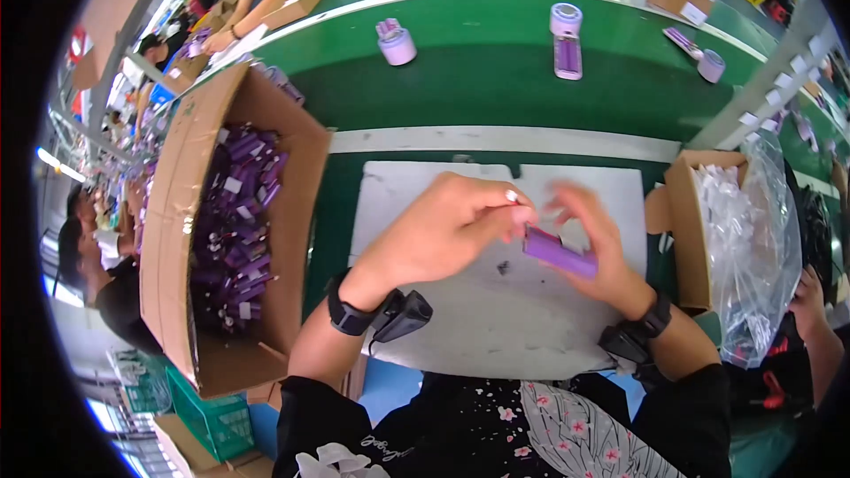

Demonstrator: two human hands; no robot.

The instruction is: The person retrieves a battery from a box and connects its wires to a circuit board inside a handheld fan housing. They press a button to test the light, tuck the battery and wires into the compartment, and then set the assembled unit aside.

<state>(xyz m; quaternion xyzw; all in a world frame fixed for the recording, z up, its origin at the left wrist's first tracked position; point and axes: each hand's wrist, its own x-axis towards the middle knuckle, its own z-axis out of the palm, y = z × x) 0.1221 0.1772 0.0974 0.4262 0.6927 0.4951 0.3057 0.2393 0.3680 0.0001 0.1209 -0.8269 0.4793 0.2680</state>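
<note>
In my right hand [611, 252] lies an oblong purple plastic part [560, 253], tilted above the work mat, with its far left end toward my left hand. The right index finger is lifted and smeared by motion. My left hand [447, 228] is closed in a pinch at that end of the part; what its fingertips hold, if anything, is too small to make out. Below the hands is a pale grey mat [416, 327], with a small dark bit [504, 267] lying on it.
A tilted carton [301, 137] of purple parts stands left; a box [695, 248] with clear plastic bags stands right. Beyond a white rail [505, 139], purple devices [567, 42] sit on a green belt [478, 80]. Co-workers flank the line.
</note>
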